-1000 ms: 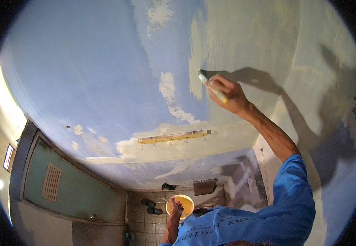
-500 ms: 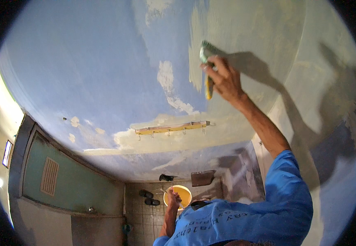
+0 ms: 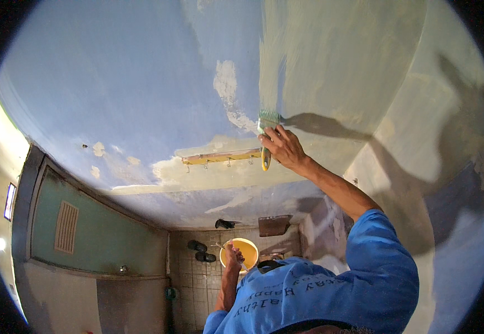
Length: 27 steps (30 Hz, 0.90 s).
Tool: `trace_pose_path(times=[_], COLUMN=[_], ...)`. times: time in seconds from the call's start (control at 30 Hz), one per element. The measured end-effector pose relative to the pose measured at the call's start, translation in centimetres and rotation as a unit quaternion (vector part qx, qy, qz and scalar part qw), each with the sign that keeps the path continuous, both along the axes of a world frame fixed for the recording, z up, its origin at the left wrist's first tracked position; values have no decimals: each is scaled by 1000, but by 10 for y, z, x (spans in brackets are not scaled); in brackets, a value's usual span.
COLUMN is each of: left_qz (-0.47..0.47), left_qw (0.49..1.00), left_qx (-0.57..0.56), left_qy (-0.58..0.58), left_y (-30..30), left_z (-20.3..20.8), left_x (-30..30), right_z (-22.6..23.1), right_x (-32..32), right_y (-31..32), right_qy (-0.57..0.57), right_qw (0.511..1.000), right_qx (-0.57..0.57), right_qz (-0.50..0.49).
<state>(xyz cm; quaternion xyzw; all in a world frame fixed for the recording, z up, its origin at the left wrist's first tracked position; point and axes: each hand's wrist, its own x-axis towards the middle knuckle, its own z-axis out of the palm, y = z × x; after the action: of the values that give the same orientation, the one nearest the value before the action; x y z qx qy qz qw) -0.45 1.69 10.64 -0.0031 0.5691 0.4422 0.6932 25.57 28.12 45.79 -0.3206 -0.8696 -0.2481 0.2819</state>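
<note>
My right hand point(image 3: 284, 146) is closed round the yellow-and-green handle of a wide paintbrush point(image 3: 268, 119). The bristles point up and touch the wall beside a freshly coated pale yellow-green area point(image 3: 331, 61). To the left of the brush the wall point(image 3: 136, 72) is blue, with a rough whitish patch point(image 3: 226, 83). Low in front of me, my left hand point(image 3: 233, 257) grips a round bucket point(image 3: 256, 253) of yellow paint at its handle. The fingers partly hide that handle.
A wooden hook rail point(image 3: 214, 159) is fixed to the wall just below the brush. Dark slippers point(image 3: 200, 250) lie on the tiled floor point(image 3: 197, 284). At the left stands a green door point(image 3: 100, 234) with a vent. A side wall meets this one at the right.
My right hand has moved the brush down the wall and slightly left, to just above the hook rail. My left hand still holds the bucket.
</note>
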Motion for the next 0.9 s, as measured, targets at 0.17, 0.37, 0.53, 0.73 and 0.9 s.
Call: trace_pose_path(times=[0.17,0.37,0.53,0.73,0.9], left_qz=[41,6,-2,7,-5], left_qw=[999,1000,999,1000,1000], left_qx=[-17,17,1,-13,10], left_qy=[1,25,-32,7,-21], left_y=[1,-1,-1,2,-1], left_z=[8,-2,-26,-1,-8], left_x=[5,5,-5,3,-5], right_z=[20,57,11,-42,-45], right_x=[15,34,2,-29,-8], right_y=[0,-3,-18,-14,-15], right_qy=[192,405,322,235,353], right_qw=[973,912,944,970,922], right_qx=[-106,42,63,-61,-126], right_qz=[77,46,-26,-6,99])
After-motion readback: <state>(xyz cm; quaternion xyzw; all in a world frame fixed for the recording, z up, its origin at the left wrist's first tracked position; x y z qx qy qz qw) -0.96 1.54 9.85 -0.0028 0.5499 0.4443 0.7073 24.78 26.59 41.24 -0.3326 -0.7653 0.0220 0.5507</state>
